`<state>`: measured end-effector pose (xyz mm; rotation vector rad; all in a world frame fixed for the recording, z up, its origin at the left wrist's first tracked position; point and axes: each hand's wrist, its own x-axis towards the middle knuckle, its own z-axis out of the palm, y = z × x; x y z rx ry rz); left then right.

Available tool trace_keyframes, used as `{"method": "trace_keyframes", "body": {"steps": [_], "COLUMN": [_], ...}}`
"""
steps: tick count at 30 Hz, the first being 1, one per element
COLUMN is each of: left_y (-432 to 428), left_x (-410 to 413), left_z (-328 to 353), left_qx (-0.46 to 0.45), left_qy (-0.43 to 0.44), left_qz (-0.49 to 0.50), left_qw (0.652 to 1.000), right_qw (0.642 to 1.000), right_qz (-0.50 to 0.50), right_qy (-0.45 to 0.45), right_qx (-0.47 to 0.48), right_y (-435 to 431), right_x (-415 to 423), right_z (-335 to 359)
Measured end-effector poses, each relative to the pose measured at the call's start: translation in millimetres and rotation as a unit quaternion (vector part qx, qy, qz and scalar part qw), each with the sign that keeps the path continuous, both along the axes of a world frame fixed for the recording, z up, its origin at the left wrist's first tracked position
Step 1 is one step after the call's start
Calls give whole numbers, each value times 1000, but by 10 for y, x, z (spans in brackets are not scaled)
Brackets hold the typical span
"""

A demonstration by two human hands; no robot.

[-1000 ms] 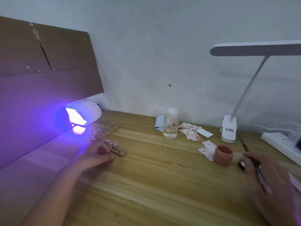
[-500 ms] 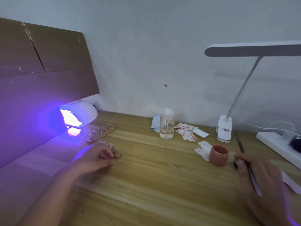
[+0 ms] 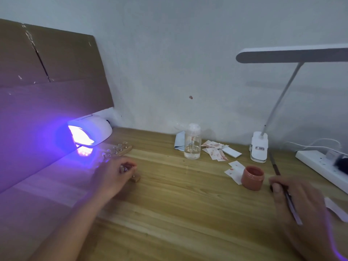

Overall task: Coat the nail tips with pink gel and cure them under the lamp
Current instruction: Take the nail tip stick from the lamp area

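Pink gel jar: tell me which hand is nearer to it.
Right. The right hand, gripping a brush, lies just right of the pink gel jar, not touching it. The left hand is far to its left, holding a wooden nail-tip holder.

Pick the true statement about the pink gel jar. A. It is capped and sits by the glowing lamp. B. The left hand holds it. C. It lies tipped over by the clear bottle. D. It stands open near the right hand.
D: the jar stands upright with no lid, close to the right hand, which holds a brush.
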<state>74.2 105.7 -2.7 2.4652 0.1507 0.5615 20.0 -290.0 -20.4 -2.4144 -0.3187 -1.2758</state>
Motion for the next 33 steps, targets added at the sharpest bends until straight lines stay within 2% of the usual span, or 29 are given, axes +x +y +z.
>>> {"method": "trace_keyframes", "body": {"steps": [6,16,23,28,33], "left_y": [-78,-82,-211,-233,-264], "left_x": [43,14,-13,-70,-99], "left_z": [-108,-182,-198,-182,-180], "left_qx": [78,138,181,198,225], "left_qy": [-22,-37,-5,-15,-4], "left_qz": [56,66,63,78,83], "left_qw": [995,988,981,977,971], "right_qw": [1000,1000,1000,1000,1000], "right_qz": [1,5,1,-9,-18], "right_qy": [2,-7,-23,-19,25], "right_qx": [-7,-3,-10,-14,3], "right_y": [-8,17,-10,-5,0], "right_x": [7,0,23,4,-63], "right_z": [2,19,0,33,63]}}
